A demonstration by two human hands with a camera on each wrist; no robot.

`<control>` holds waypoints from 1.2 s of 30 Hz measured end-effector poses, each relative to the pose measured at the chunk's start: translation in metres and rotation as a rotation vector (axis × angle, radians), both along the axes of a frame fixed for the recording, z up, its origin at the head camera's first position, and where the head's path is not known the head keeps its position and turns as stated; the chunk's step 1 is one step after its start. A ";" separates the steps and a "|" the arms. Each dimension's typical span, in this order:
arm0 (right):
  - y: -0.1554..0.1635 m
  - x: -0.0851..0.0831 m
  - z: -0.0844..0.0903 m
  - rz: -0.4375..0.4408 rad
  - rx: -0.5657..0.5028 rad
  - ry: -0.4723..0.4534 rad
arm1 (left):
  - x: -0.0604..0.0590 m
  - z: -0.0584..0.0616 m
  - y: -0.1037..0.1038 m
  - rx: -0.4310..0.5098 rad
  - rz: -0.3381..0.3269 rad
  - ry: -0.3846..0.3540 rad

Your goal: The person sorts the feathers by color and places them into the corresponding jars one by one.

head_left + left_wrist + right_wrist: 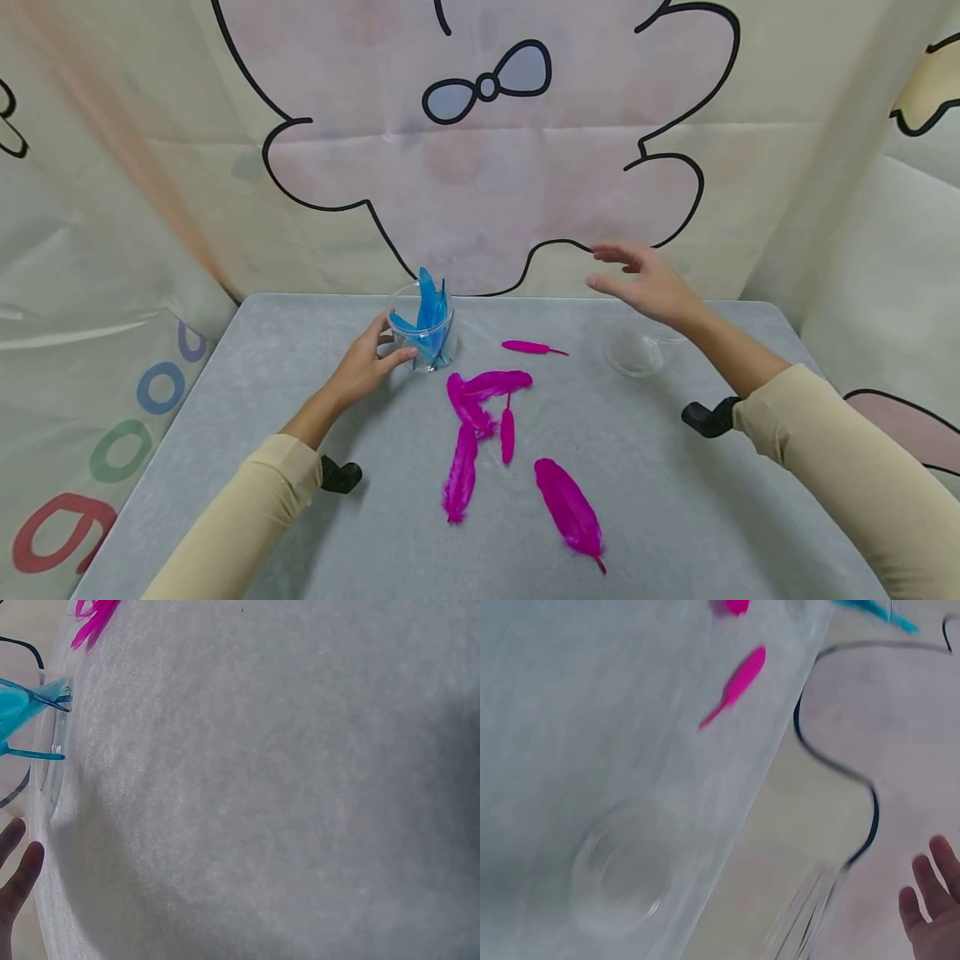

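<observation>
Open table [675,500] front-right; pink feathers [480,400] between feather cup [427,333] and empty cup [633,354].

Grey table [247,433]; cartoon-print backdrop [487,167] behind; black clip-like items, possibly wrist mounts [341,477], at table sides.

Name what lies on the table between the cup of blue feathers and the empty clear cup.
In the head view, one small pink feather lies between the cup of blue feathers and the empty clear cup; otherwise bare grey table.

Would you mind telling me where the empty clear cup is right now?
In the head view, the empty clear cup stands on the right side of the grey table, below the raised right hand and right of the small pink feather.
</observation>
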State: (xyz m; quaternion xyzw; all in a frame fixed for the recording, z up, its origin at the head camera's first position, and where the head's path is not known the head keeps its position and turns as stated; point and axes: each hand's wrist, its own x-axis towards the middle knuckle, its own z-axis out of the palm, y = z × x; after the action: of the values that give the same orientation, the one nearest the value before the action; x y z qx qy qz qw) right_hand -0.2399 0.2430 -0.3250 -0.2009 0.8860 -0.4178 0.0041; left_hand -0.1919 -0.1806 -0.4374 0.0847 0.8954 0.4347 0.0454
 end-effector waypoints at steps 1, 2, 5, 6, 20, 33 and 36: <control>0.008 0.000 0.000 -0.015 0.000 0.010 | 0.000 0.000 0.000 0.001 0.001 0.001; 0.015 0.000 0.000 -0.031 0.000 0.016 | 0.000 0.000 0.000 0.000 0.002 0.001; 0.036 0.000 -0.003 -0.078 0.001 0.015 | 0.000 0.000 0.000 -0.003 0.009 0.005; 0.042 0.001 -0.004 -0.094 -0.003 0.010 | 0.000 -0.001 0.000 -0.004 0.012 0.008; 0.096 0.016 -0.041 -0.145 -0.071 -0.046 | 0.004 -0.003 -0.004 0.036 0.063 0.017; 0.098 0.024 -0.078 -0.149 -0.193 -0.099 | 0.013 -0.005 -0.005 0.085 0.195 0.325; 0.095 0.023 -0.085 -0.164 -0.228 -0.096 | 0.018 -0.006 -0.003 0.083 0.213 0.410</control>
State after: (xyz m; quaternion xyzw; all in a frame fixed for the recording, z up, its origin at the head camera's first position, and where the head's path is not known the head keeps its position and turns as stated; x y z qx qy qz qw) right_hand -0.2172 0.3377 -0.4098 -0.1068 0.8452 -0.5236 -0.0106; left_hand -0.1734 -0.1836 -0.4432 0.0779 0.8711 0.4474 -0.1869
